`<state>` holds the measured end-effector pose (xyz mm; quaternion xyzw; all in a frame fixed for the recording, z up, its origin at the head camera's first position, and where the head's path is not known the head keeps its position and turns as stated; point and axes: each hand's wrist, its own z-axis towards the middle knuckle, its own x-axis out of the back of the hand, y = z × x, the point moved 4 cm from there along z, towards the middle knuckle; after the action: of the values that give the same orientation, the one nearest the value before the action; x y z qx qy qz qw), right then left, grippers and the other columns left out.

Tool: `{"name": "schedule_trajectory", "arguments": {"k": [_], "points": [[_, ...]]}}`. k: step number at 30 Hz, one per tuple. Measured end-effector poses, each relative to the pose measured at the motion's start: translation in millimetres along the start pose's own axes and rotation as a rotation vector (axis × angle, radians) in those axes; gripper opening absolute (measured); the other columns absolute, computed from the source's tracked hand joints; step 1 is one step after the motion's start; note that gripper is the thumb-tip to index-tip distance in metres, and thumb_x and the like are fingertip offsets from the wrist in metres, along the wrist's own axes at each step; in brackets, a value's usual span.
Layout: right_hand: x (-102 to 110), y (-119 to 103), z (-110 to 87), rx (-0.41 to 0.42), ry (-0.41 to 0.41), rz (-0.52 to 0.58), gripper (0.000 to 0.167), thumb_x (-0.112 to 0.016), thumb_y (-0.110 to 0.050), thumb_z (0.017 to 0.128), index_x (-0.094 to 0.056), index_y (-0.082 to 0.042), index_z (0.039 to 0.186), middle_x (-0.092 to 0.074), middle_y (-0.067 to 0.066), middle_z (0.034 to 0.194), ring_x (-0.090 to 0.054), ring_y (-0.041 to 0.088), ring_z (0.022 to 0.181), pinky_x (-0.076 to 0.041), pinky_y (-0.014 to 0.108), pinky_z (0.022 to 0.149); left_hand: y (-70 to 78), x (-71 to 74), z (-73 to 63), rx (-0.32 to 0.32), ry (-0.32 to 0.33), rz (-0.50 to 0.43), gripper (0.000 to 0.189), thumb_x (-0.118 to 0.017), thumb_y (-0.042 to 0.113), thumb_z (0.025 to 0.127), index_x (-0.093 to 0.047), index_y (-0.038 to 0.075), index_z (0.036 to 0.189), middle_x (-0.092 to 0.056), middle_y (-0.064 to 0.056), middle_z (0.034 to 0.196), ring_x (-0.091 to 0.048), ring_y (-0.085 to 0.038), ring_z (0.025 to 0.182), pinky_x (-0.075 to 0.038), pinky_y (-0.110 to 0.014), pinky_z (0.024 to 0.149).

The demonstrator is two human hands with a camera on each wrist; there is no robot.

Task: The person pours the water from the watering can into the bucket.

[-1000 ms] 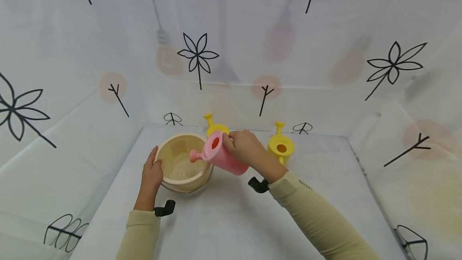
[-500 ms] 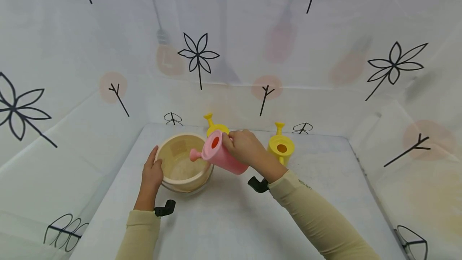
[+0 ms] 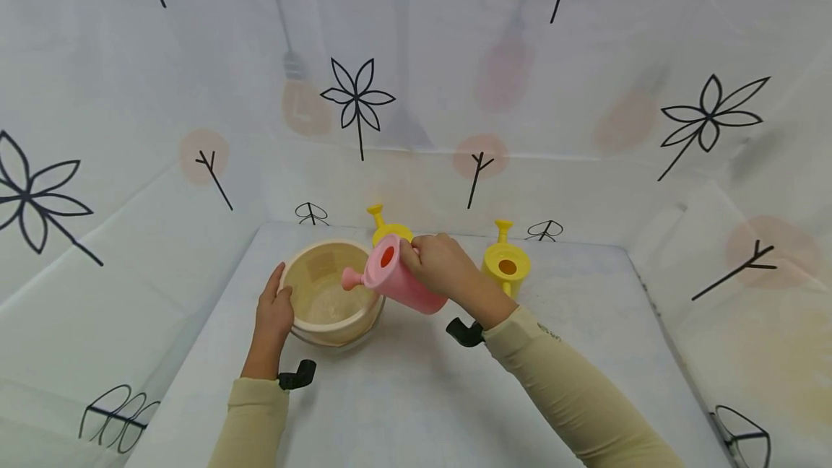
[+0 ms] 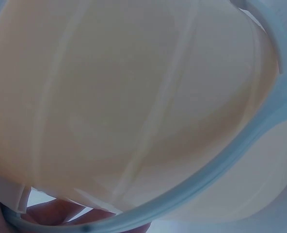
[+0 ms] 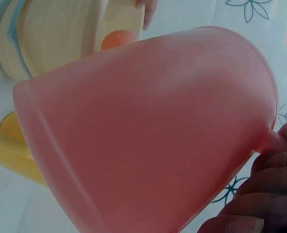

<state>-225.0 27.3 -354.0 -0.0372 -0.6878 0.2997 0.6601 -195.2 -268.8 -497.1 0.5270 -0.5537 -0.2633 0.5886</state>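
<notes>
A cream bucket point(image 3: 338, 329) leans toward me on the table, its opening facing up and forward. My left hand point(image 3: 273, 313) grips its left side at the rim. In the left wrist view the bucket's grey-blue handle point(image 4: 201, 180) crosses the ribbed outer wall, with a few fingertips below it. My right hand point(image 3: 448, 266) holds a pink watering can point(image 3: 406, 287) by its handle. The can is tipped to the left, and its spout head point(image 3: 352, 280) is over the bucket's opening. No water shows coming from the spout.
Two yellow watering cans stand farther back: one point(image 3: 390, 232) partly hidden behind the pink can, the other point(image 3: 507, 273) right of it. White cloth walls point(image 3: 416, 78) with drawn flowers and twigs enclose the white table point(image 3: 416, 396) at the back and sides.
</notes>
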Motion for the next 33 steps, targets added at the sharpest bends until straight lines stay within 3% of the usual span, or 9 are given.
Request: {"name": "schedule_trajectory", "arguments": {"k": [16,27,33], "points": [[-0.5,2.1,1.4,-0.007,-0.013,0.017,0.041,-0.04,-0.04,0.1,-0.058,-0.014,0.073,-0.062,-0.001,0.07,-0.058,0.015,0.065,-0.051,0.022,0.056,0.2,-0.2,0.6,-0.002,0.004,0.003,0.054,-0.028,0.024,0.103,-0.017,0.034,0.156,-0.016,-0.001,0.163,-0.017,-0.029,0.15,-0.019,-0.051,0.121],[1.7,1.7,1.5,0.039,0.019,0.022,0.044,-0.038,-0.036,0.1,-0.055,-0.012,0.067,-0.058,0.001,0.063,-0.055,0.016,0.061,-0.047,0.022,0.052,1.3,0.9,2.0,-0.044,0.011,0.011,0.055,-0.028,0.018,0.103,-0.019,0.024,0.157,-0.019,-0.005,0.162,-0.016,-0.029,0.15,-0.016,-0.05,0.121],[0.6,3.3,2.4,0.043,0.016,0.038,0.044,-0.037,-0.037,0.1,-0.056,-0.012,0.069,-0.059,0.0,0.064,-0.056,0.015,0.061,-0.048,0.022,0.053,0.7,0.9,2.2,-0.037,0.007,0.014,0.055,-0.028,0.018,0.103,-0.018,0.029,0.156,-0.018,-0.004,0.163,-0.015,-0.028,0.15,-0.016,-0.049,0.122]]}}
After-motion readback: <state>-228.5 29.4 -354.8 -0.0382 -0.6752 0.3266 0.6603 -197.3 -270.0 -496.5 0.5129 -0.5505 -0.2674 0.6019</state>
